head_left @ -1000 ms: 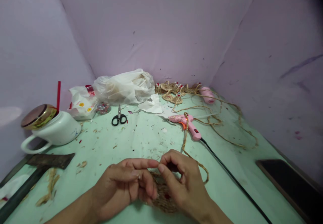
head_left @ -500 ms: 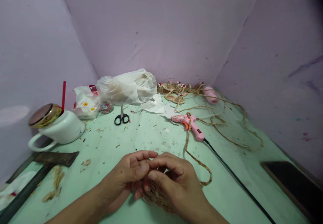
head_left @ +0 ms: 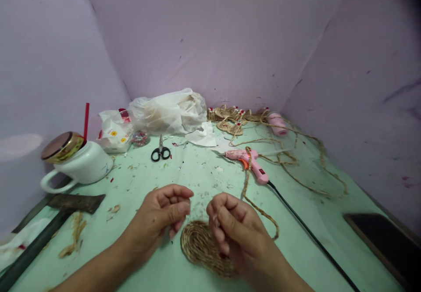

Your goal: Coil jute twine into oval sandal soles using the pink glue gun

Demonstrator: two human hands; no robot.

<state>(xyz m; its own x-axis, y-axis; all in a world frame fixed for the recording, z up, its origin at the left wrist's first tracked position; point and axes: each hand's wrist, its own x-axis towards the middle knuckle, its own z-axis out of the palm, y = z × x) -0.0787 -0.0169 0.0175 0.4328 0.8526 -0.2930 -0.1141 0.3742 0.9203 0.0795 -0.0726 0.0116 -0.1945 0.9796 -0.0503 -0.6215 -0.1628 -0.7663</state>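
A coiled mat of braided brown rope [head_left: 197,244] lies flat on the table between my hands, its right part hidden behind my right hand. My left hand [head_left: 166,213] hovers left of the mat, fingers curved and thumb apart from them, with nothing visible in it. Above the mat's right side, my right hand [head_left: 235,226] pinches thumb against fingers; a tiny pale bit may be there, too small to name. A pink glue gun [head_left: 248,159] lies beyond my right hand, with a loose braided rope [head_left: 245,191] running over it toward that hand.
Small scissors [head_left: 161,149], a plastic bag [head_left: 171,110] and finished rope pieces [head_left: 230,125] sit toward the back. On the left are a white mug [head_left: 87,162] and a hammer-like tool [head_left: 75,202]. A phone [head_left: 384,243] lies right of the glue gun's black cord [head_left: 305,226].
My hands, together over the rope mat before, have come apart. The left one moved left, the right one slightly right, and more of the mat shows between them.
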